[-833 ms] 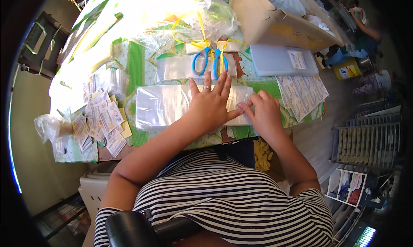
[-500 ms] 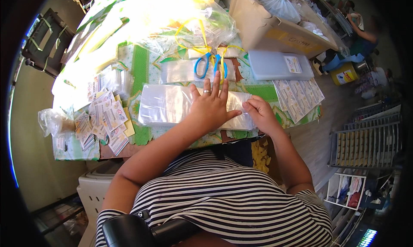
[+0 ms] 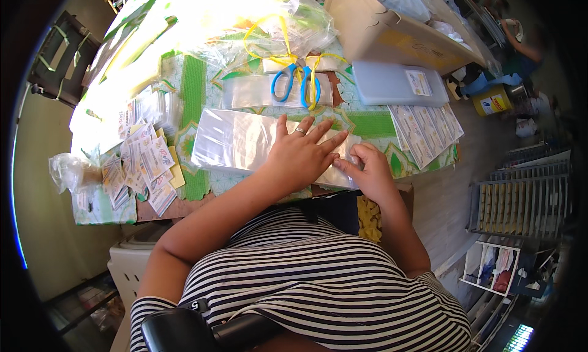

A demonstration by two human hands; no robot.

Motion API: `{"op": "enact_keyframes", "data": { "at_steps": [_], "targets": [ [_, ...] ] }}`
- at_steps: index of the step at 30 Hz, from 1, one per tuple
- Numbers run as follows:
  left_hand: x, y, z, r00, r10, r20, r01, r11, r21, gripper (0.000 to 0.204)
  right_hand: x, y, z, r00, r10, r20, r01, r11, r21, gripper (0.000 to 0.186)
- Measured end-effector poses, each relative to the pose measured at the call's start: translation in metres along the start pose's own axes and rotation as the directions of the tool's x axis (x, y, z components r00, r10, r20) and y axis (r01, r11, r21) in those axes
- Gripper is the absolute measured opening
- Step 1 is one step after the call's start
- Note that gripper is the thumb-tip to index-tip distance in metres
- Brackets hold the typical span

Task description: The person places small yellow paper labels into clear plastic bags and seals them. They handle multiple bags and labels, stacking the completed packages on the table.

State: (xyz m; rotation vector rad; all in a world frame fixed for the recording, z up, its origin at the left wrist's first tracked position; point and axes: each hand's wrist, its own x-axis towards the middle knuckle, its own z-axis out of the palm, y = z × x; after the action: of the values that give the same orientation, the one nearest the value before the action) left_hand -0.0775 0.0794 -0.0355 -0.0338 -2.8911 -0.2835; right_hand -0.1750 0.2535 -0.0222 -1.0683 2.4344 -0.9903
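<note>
Left hand (image 3: 300,156) lies palm-down on the sleeves (image 3: 236,137), fingers spread apart; right hand (image 3: 372,168) has thumb & fingers curled at their R end, but whether film is clamped between them can't be told. Sleeves, a clear stack, lie flat on the worktop (image 3: 194,91), just behind its front edge, slightly skewed. Risks, in insp's judgement: (1) thin film likely clings, so R hand could lift several layers at once; (2) if L palm pressure eases, stack may fan or slide off the front edge, its surface looking slick; (3) too hard a pinch could crease the R corner; (4) scissors (image 3: 304,85) w/ yellow ribbon (image 3: 286,36) rest on a pack (image 3: 248,91) just beyond L fingertips: a reach fwd could snag them. Loose cards (image 3: 147,156) well to the L, low risk
</note>
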Motion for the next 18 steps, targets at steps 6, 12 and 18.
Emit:
{"op": "enact_keyframes", "data": {
  "at_steps": [6, 12, 18],
  "targets": [
    [-0.001, -0.006, -0.004, 0.997, 0.016, -0.076, -0.017, 1.000, -0.018, 0.055, -0.003, 0.020, 0.008, 0.988, 0.112, 0.111, -0.152, 0.501, 0.852, 0.033],
    [-0.001, -0.006, -0.004, 0.992, 0.011, -0.127, -0.016, 0.999, -0.036, 0.058, -0.007, 0.011, 0.026, 0.894, 0.445, -0.048, 0.013, 0.080, 0.997, 0.009],
    [-0.004, -0.021, -0.017, 1.000, 0.014, -0.018, -0.017, 0.982, -0.187, 0.097, 0.007, -0.006, 0.007, 0.837, 0.547, -0.018, 0.176, -0.237, 0.956, 0.016]
  ]
}}
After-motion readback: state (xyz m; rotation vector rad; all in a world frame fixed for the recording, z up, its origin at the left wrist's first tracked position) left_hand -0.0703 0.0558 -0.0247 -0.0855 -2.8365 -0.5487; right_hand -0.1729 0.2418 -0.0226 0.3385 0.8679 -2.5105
